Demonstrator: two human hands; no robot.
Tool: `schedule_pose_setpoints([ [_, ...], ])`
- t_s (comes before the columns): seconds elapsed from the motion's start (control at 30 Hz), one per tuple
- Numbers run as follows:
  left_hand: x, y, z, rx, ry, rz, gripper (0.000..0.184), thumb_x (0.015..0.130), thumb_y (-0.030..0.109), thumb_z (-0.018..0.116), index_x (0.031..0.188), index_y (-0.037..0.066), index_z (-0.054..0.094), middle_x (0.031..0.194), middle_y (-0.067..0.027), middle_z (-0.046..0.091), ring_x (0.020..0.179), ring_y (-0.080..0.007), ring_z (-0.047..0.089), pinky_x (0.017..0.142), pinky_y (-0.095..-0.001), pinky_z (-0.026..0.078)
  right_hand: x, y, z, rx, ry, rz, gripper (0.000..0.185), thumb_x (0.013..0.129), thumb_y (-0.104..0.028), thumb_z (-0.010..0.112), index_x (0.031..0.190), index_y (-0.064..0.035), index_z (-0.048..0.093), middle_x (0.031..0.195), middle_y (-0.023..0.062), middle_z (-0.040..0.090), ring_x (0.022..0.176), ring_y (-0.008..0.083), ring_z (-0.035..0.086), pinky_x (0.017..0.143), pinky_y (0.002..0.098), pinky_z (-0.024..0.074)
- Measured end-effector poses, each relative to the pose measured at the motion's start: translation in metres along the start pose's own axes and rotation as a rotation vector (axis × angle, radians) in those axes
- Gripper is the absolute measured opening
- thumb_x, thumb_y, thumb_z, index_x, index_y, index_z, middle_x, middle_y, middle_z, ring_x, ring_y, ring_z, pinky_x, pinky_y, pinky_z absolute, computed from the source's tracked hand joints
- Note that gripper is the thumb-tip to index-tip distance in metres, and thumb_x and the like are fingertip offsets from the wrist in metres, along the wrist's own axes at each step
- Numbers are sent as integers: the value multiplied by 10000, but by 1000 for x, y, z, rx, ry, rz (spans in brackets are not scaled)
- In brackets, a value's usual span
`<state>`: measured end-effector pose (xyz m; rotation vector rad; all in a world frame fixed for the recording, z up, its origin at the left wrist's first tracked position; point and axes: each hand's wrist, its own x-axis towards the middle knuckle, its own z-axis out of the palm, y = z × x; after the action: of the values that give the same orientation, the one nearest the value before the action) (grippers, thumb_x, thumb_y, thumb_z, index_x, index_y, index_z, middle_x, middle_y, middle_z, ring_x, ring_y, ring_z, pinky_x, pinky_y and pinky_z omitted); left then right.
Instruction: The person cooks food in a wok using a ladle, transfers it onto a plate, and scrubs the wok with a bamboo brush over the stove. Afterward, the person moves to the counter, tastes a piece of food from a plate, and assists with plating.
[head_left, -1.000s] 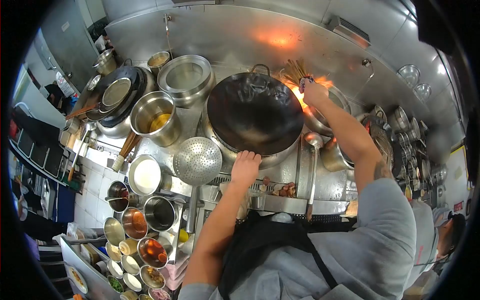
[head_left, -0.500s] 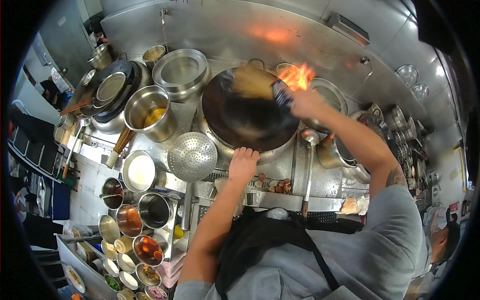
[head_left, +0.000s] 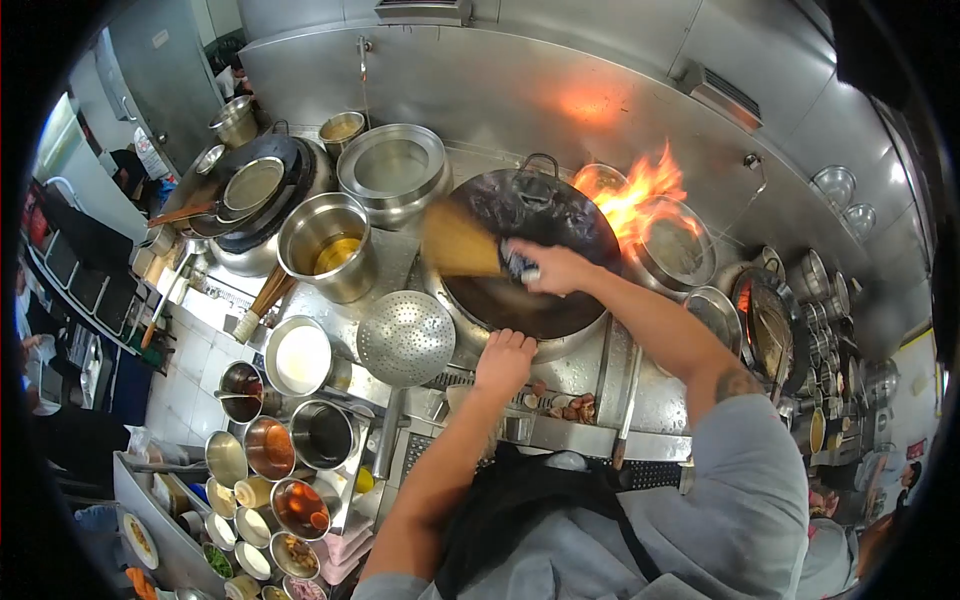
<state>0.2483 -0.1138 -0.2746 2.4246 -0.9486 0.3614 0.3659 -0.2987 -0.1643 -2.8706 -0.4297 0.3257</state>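
Note:
A large dark wok [head_left: 585, 235] sits on the burner in front of me. My right hand [head_left: 545, 268] is closed around the dark-wrapped handle of a bamboo wok brush [head_left: 460, 243]. The brush's tan bristles, blurred by motion, lie over the wok's left side. At the near rim, my left hand [head_left: 507, 358] grips the wok with its fingers over the edge; the thumb is hidden. Dark liquid or a wet sheen shows in the far part of the bowl. Just left of my left hand rests a perforated strainer [head_left: 405, 338].
Tall flames [head_left: 650, 195] rise at the wok's right, beside a round pot [head_left: 680, 245]. A steel pot of yellow oil [head_left: 335, 255] and a lidded-looking pot [head_left: 392, 165] stand left. Several sauce containers [head_left: 270, 447] fill the lower left. A long-handled tool [head_left: 628, 410] lies right.
The brush and my right hand have swept left and nearer across the wok. The flames have grown taller. My left hand stays on the rim, while the camera view has shifted.

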Motion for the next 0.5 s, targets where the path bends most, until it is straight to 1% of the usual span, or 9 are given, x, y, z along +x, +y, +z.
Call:
schedule_pose_setpoints([
  [0.07, -2, 5, -4, -7, -8, -10, 140, 891, 217, 631, 847, 84, 634, 846, -83, 612, 906, -284, 579, 862, -426, 441, 44, 69, 52, -70, -49, 279, 847, 744, -228, 669, 1523, -224, 338, 1085, 275, 690, 1037, 425, 669, 902, 471, 535],
  [0.13, 4, 3, -8, -8, -19, -11, 139, 892, 218, 630, 852, 84, 637, 853, -87, 619, 910, -283, 581, 865, -423, 441, 63, 87, 59, 259, 319, 668, 867, 736, -205, 641, 1533, -199, 300, 1091, 292, 681, 1046, 423, 668, 916, 480, 527],
  [0.23, -1, 3, -7, -9, -35, -15, 144, 895, 223, 626, 858, 84, 636, 853, -90, 620, 911, -284, 582, 867, -423, 441, 36, 32, 25, 131, 224, 480, 875, 748, -162, 626, 1543, -227, 266, 1138, 256, 676, 1051, 420, 665, 931, 493, 526],
  [0.27, -3, 3, -5, 7, -40, -12, 145, 895, 223, 626, 858, 83, 635, 851, -90, 618, 909, -285, 581, 866, -423, 441, 25, 25, 38, -19, 230, 247, 853, 745, -177, 643, 1524, -226, 299, 1138, 251, 673, 1031, 440, 663, 930, 512, 523],
  [0.3, -1, 2, -4, 22, -40, -13, 146, 895, 223, 625, 857, 82, 633, 848, -90, 616, 907, -285, 580, 865, -424, 441, 21, 27, 40, -116, 69, 61, 866, 749, -198, 669, 1528, -231, 293, 1121, 247, 678, 1038, 434, 664, 923, 500, 530],
  [0.37, -13, 11, -4, 27, -66, -20, 142, 894, 223, 626, 855, 87, 633, 844, -88, 614, 898, -282, 579, 856, -422, 441, 47, 71, 67, -152, 42, 300, 847, 768, -201, 668, 1528, -193, 293, 1126, 243, 681, 1040, 415, 672, 921, 484, 537],
  [0.4, -12, 10, -5, 29, -57, -14, 141, 893, 223, 628, 853, 88, 633, 842, -88, 615, 896, -281, 579, 853, -422, 441, 53, 77, 67, 246, 220, 621, 815, 789, -185, 647, 1524, -144, 298, 1130, 240, 682, 1057, 394, 673, 917, 470, 543],
  [0.43, 1, 4, -7, 37, -25, -12, 140, 892, 224, 629, 851, 89, 633, 840, -87, 615, 894, -280, 579, 850, -421, 441, 59, 63, 61, 364, 324, 805, 770, 781, -171, 645, 1485, -102, 341, 1122, 234, 690, 1048, 389, 679, 910, 475, 546],
  [0.5, -5, 6, -5, 24, -48, -14, 141, 893, 225, 632, 845, 92, 634, 839, -81, 617, 896, -278, 582, 853, -420, 441, 43, 33, 48, 74, 87, 529, 810, 760, -189, 659, 1501, -133, 339, 1119, 247, 689, 1039, 396, 681, 907, 479, 545],
])
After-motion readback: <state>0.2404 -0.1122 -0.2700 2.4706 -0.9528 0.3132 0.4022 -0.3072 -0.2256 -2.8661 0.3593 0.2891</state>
